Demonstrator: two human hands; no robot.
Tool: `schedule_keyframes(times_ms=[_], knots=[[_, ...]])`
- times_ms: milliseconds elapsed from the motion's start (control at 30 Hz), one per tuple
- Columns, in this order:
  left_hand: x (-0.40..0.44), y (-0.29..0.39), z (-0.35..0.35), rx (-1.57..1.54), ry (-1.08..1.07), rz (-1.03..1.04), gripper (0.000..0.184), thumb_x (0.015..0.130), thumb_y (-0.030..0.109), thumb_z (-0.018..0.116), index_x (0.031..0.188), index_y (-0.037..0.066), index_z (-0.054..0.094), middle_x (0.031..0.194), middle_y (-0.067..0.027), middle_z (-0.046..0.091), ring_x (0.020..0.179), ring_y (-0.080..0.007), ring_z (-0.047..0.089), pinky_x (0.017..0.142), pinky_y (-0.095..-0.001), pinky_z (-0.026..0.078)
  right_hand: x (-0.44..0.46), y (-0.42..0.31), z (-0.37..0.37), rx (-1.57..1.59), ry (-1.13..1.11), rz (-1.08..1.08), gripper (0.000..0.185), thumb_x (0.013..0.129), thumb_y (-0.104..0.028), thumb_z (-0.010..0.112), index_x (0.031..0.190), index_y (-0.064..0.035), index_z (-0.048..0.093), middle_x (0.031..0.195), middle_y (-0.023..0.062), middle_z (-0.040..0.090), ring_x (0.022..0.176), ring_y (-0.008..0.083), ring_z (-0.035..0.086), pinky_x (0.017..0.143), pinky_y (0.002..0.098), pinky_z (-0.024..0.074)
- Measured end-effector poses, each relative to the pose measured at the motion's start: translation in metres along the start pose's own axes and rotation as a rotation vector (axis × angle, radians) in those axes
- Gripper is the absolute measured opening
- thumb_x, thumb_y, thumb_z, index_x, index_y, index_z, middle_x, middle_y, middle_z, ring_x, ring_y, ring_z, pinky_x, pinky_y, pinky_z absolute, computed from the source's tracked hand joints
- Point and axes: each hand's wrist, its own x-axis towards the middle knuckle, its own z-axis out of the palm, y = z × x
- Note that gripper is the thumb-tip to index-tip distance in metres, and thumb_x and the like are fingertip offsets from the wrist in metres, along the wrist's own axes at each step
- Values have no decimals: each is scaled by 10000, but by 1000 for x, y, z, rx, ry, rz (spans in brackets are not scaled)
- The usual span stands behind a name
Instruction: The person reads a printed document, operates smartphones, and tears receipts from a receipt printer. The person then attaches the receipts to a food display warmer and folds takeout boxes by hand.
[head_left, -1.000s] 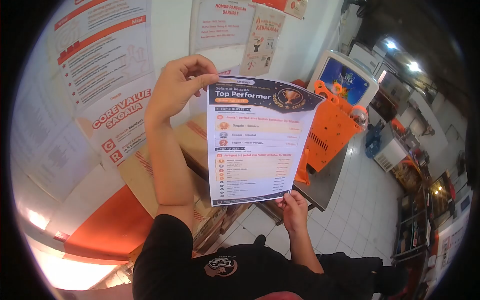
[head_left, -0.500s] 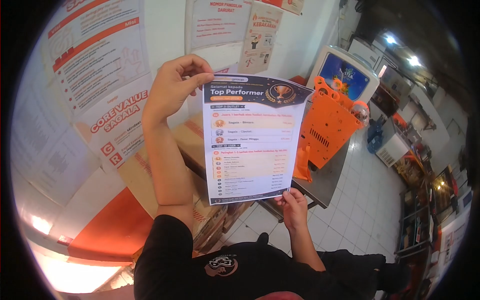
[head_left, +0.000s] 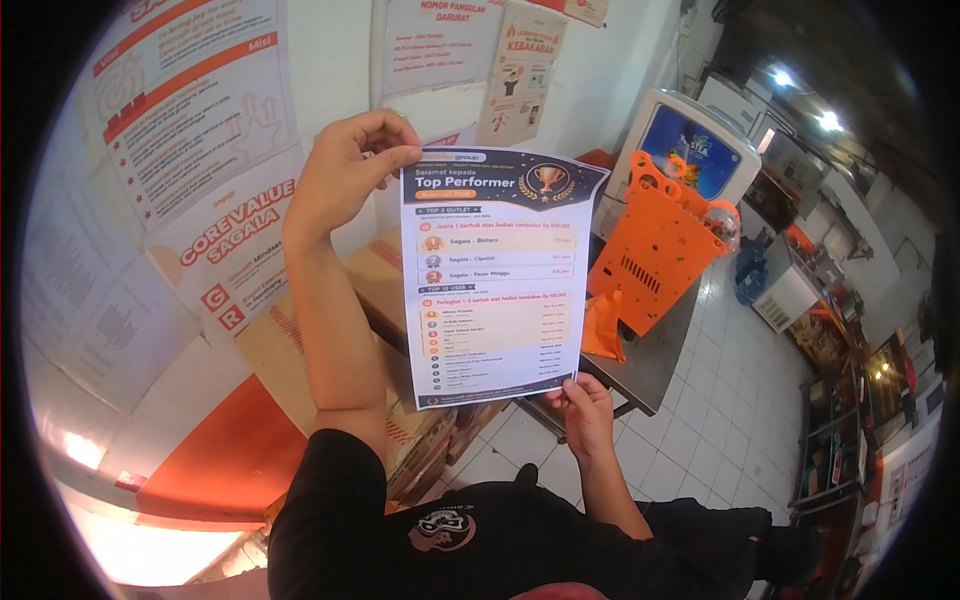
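A printed paper sheet (head_left: 490, 280) headed "Top Performer", with a dark banner and a gold trophy picture, is held up in front of me. My left hand (head_left: 352, 165) pinches its upper left corner between thumb and fingers. At the lower right corner, my right hand (head_left: 583, 412) grips the sheet with its thumb on the printed side. The paper's upper right corner is free and curls slightly. Fingers behind the sheet are partly hidden.
An orange metal device (head_left: 650, 262) stands on a dark table (head_left: 655, 375) behind the sheet. Cardboard boxes (head_left: 385, 285) lie below and behind the paper. Posters (head_left: 523, 75) cover the white wall ahead and left. A white-framed machine (head_left: 690, 150) stands further back, beyond a tiled floor (head_left: 690, 430).
The sheet's upper right corner has swung slightly left, uncovering a little more of the orange device. Both hands keep their hold with only a tiny shift left.
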Motion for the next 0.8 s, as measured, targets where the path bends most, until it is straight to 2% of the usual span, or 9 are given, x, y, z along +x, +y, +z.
schedule_keyframes(times_ms=[467,800], knots=[[2,-10,0,104,6,-24,56,832,70,672,851,20,655,731,-8,635,631,-75,541,551,-221,426,2,4,-5,23,-7,-4,138,922,-55,606,1028,26,641,918,109,696,789,164,655,732,281,501],[7,-12,-3,132,6,-45,54,834,62,668,855,14,656,724,-15,641,645,-77,560,561,-222,435,2,0,0,15,-11,0,129,925,-58,604,1021,21,641,914,110,697,797,161,656,722,275,489]])
